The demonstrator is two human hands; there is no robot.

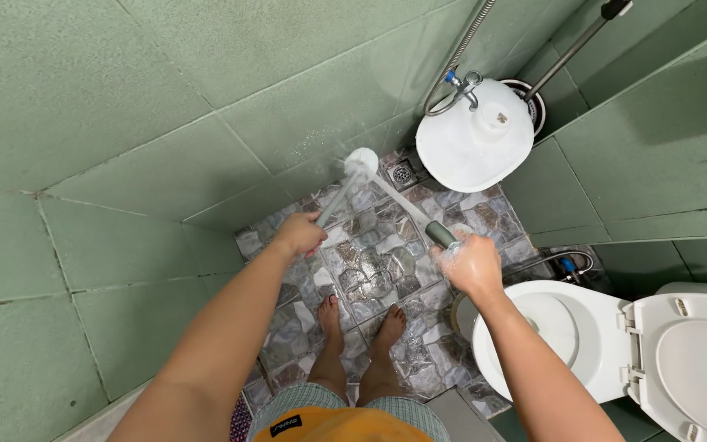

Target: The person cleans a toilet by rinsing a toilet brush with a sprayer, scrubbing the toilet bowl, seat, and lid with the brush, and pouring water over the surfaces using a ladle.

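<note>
The left hand (300, 233) is clenched around the handle of a toilet brush (361, 161), and the right hand (472, 263), wet and foamy, grips a hand sprayer (443, 235) whose water jet runs up to the brush head. The brush hangs over the stone-patterned floor (370, 270) near the green tiled wall (124, 123), its white round head at about eleven o'clock from the feet, just beside the floor drain (402, 173). Its long axis runs from the left hand up toward one o'clock, head end farthest from the body; the sprayer points toward ten o'clock, so the two lines meet at the head. Judging by the flowing water and the foam, the rinse looks under way, not finished; the toilet (583, 336) at four o'clock stands with lid up, and a white bucket (475, 135) sits at one o'clock.
</note>
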